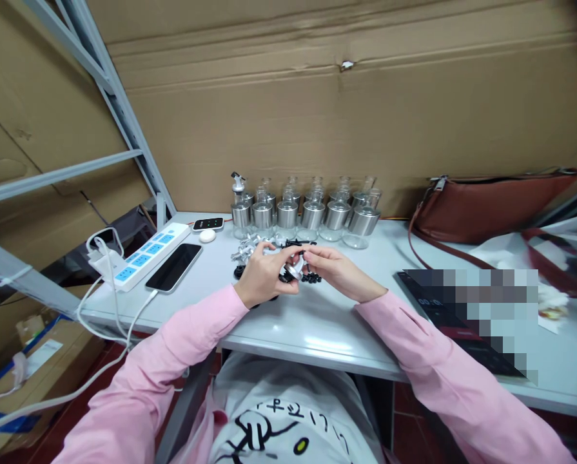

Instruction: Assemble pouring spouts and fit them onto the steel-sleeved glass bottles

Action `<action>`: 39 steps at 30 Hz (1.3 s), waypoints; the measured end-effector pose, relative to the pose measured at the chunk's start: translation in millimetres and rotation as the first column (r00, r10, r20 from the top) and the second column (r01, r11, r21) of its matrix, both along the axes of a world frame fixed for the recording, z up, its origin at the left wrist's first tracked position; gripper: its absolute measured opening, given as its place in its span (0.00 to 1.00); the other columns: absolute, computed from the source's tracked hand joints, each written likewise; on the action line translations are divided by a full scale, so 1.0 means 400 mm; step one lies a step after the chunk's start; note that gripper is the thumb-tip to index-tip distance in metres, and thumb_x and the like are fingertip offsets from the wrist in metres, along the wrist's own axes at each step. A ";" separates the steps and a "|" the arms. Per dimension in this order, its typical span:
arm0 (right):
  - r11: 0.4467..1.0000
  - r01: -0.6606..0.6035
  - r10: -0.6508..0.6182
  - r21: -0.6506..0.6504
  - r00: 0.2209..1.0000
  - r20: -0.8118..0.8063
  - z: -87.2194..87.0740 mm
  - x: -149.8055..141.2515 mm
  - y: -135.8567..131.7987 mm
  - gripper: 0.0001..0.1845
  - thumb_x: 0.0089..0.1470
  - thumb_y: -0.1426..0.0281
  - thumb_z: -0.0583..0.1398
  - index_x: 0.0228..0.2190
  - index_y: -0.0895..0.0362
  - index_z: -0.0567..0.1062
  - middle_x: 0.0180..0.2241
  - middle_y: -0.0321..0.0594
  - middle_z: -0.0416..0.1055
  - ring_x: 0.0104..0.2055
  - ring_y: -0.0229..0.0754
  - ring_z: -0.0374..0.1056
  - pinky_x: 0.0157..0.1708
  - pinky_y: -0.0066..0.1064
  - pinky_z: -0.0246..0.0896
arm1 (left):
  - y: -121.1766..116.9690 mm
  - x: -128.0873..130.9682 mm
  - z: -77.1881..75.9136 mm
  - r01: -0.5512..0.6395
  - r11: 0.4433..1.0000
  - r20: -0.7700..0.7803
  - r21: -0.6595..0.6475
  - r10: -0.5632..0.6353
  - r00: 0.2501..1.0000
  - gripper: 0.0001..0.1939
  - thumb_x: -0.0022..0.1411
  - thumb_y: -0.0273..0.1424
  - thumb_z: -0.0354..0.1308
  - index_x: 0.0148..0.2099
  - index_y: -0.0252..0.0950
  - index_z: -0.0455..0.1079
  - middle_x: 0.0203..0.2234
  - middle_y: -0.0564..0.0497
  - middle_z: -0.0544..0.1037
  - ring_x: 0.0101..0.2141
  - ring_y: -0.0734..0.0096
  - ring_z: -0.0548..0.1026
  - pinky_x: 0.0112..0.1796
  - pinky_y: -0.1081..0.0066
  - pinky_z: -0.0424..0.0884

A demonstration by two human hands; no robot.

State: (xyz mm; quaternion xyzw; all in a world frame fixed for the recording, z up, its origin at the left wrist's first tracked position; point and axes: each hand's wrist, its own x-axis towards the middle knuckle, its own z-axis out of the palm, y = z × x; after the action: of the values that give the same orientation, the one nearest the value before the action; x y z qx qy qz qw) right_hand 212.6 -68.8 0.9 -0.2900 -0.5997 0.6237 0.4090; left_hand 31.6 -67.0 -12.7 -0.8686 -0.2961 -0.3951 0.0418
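A silver bottle pourer top with black parts is held in the fingers of my left hand, above the table. From the other side my right hand pinches at its upper end, on a small black piece that the fingers mostly hide. Behind and below my hands lie loose silver pourer parts, thin black pieces and several small black rings. Several glass bottles with steel sleeves stand in rows behind them. The front-left bottle carries a silver and black pourer top.
On the left are a white power strip, a phone with a cable, a small display device and a round white case. A brown bag and a dark tablet, partly blurred, lie right. Cardboard walls the back.
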 end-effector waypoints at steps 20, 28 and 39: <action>0.985 0.174 -0.170 0.010 0.975 -0.145 0.004 -0.005 0.007 0.17 0.50 0.54 0.60 0.30 0.56 0.70 0.31 0.35 0.67 0.34 0.38 0.69 0.33 0.31 0.63 | 0.290 -0.052 0.143 -0.393 0.896 0.128 -0.208 0.423 0.897 0.20 0.59 0.23 0.50 0.55 0.31 0.56 0.47 0.39 0.71 0.48 0.59 0.71 0.50 0.60 0.66; 0.969 0.232 -0.222 0.080 0.968 -0.116 0.010 -0.002 0.009 0.18 0.51 0.54 0.58 0.29 0.57 0.69 0.30 0.35 0.67 0.33 0.37 0.68 0.33 0.29 0.59 | 0.363 -0.034 0.117 -0.380 0.886 0.097 -0.266 0.416 0.904 0.13 0.61 0.25 0.54 0.48 0.30 0.61 0.38 0.42 0.74 0.41 0.61 0.73 0.45 0.63 0.67; 0.855 -0.046 -0.210 0.517 0.880 0.426 0.035 -0.047 -0.049 0.13 0.54 0.60 0.57 0.28 0.58 0.69 0.25 0.37 0.70 0.25 0.35 0.62 0.29 0.28 0.58 | 0.342 -0.052 0.111 -0.264 0.944 0.333 -0.198 0.318 0.888 0.09 0.59 0.28 0.57 0.41 0.35 0.61 0.34 0.50 0.72 0.35 0.69 0.72 0.38 0.69 0.66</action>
State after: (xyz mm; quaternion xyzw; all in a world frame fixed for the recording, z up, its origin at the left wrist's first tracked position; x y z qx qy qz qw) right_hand 193.9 -88.5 14.7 -0.3384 -0.8108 0.3342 0.3412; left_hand 10.6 69.9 31.9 -0.7276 -0.4540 -0.5139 -0.0187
